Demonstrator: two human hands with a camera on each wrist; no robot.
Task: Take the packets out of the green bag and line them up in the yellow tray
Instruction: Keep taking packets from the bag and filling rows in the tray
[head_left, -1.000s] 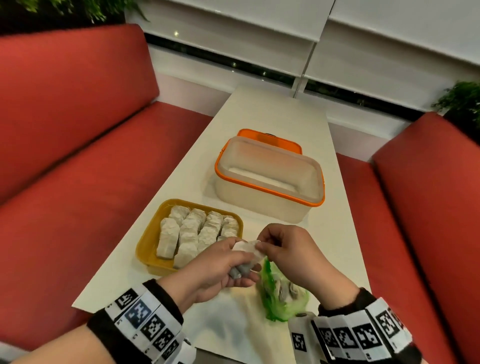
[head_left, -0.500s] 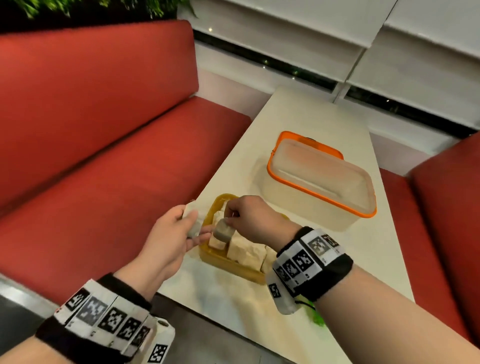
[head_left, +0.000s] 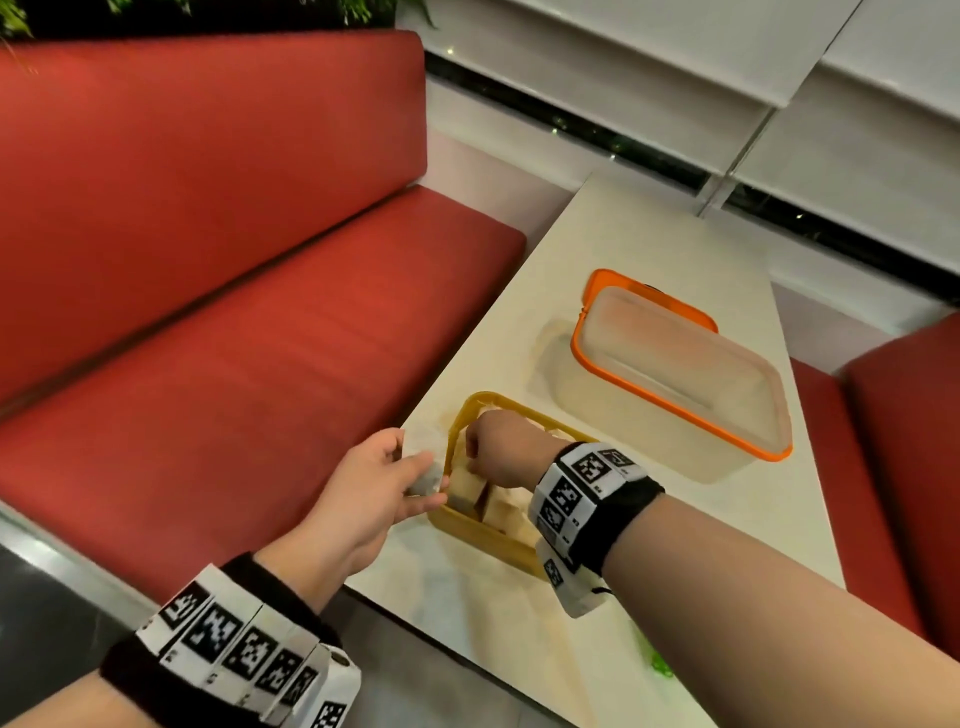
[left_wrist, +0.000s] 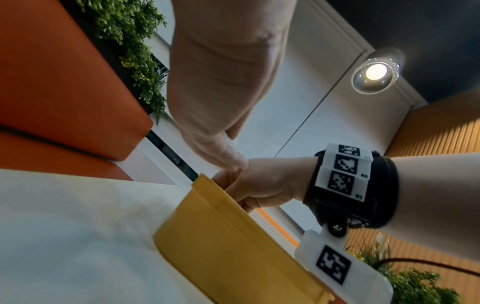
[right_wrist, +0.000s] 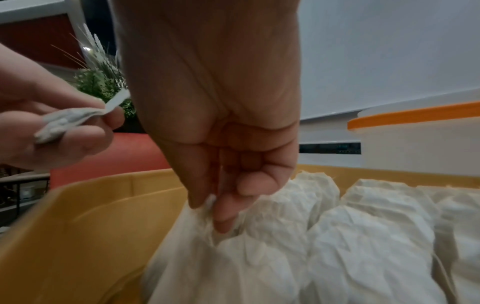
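Note:
The yellow tray (head_left: 485, 538) sits near the table's front left edge with several white packets (right_wrist: 363, 236) lying in rows. My right hand (head_left: 475, 457) reaches into its left end. There the fingertips (right_wrist: 221, 218) pinch the top of a white packet (right_wrist: 228, 257) that stands against the tray wall (right_wrist: 64, 236). My left hand (head_left: 421, 478) hovers just left of the tray and grips another crumpled packet (head_left: 427, 480), which also shows in the right wrist view (right_wrist: 67, 121). Only a sliver of the green bag (head_left: 657, 662) shows under my right forearm.
A translucent container with an orange rim (head_left: 675, 374) stands behind the tray on the white table (head_left: 649, 234). A red bench seat (head_left: 234, 389) runs along the table's left side, and another red seat (head_left: 909, 467) is at the right.
Both hands left the green bag and moved left to the tray. The right hand has lowered its packet into the tray's left end. The left hand still grips its packet.

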